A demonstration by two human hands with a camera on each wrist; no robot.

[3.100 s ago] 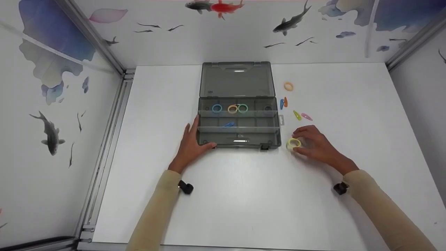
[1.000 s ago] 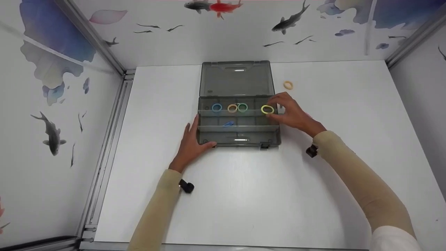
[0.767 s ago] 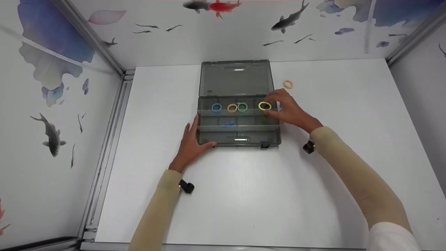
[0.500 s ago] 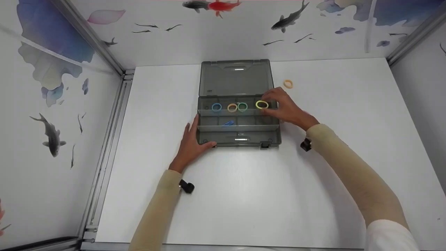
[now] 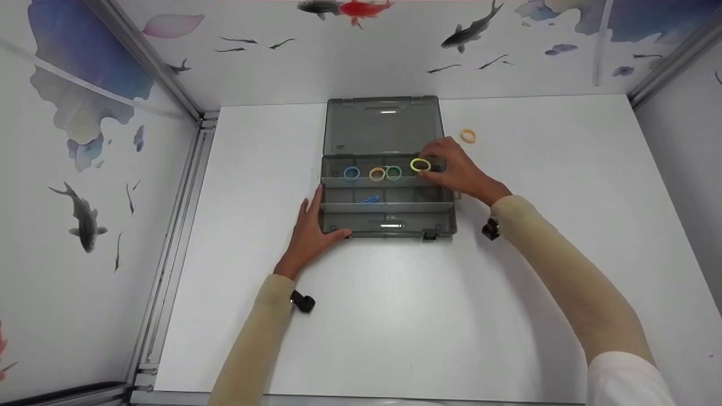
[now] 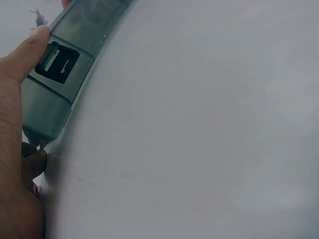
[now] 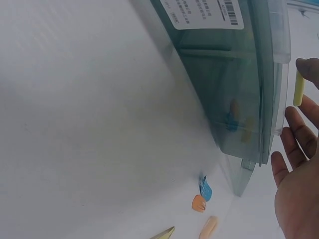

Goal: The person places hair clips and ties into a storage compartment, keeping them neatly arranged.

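My right hand (image 5: 454, 169) pinches a yellow hair tie (image 5: 420, 158) between thumb and fingertips, over the back right compartments of a smoky plastic organizer box (image 5: 389, 233). In the right wrist view, the yellow hair tie (image 7: 298, 89) shows edge-on beside the box's rim. Spread along the left wall lie the straight fingers of my left hand (image 5: 307, 234), while its thumb rests on the front edge. A blue hair tie (image 5: 344, 173), an orange hair tie (image 5: 370, 174) and a green hair tie (image 5: 400, 173) sit in the back row. Blue hair clips (image 5: 370, 199) lie in the middle row.
The box's lid (image 5: 383, 129) leans open at the back. An orange hair tie (image 5: 462, 136) lies on the white table (image 5: 395, 327) right of it. Blue (image 7: 205, 190), orange and other hair clips near the box are mostly hidden by my right hand in the head view.
My right hand lifted the yellow hair tie from the table beside the box and carried it over the back row, lately shifting it slightly left and back. The left hand stayed in place.
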